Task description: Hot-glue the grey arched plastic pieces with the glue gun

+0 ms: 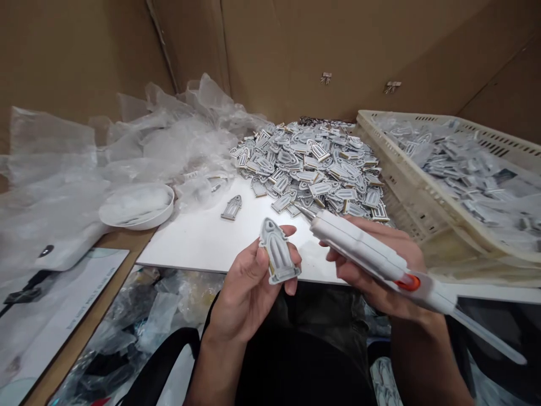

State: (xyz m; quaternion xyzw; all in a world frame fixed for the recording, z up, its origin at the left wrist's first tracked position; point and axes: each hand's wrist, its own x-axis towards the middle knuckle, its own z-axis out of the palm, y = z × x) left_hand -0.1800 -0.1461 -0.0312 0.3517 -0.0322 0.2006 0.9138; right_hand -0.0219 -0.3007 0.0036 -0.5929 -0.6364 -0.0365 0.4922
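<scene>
Between the thumb and fingers of my left hand [245, 285] is a small arched window-shaped piece [278, 251], grey-white with gold-tan edges, held upright with its face towards me. My right hand [380, 270] is wrapped around a white glue gun [359, 239] with an orange spot on its side. Its metal nozzle points up and left, above and apart from the piece, and a glue stick [492, 335] sticks out of its back end. A single similar piece [231, 207] lies on the white board [190, 242]. Behind my hands rises a large pile of such pieces [313, 163].
At right stands a cream plastic crate [380, 163] with bagged pieces inside. Crumpled clear plastic bags [169, 135] heap up at the left, beside a white bowl [163, 211]. Cardboard walls [274, 56] close off the back. More plastic bags [147, 310] lie below the board's front edge.
</scene>
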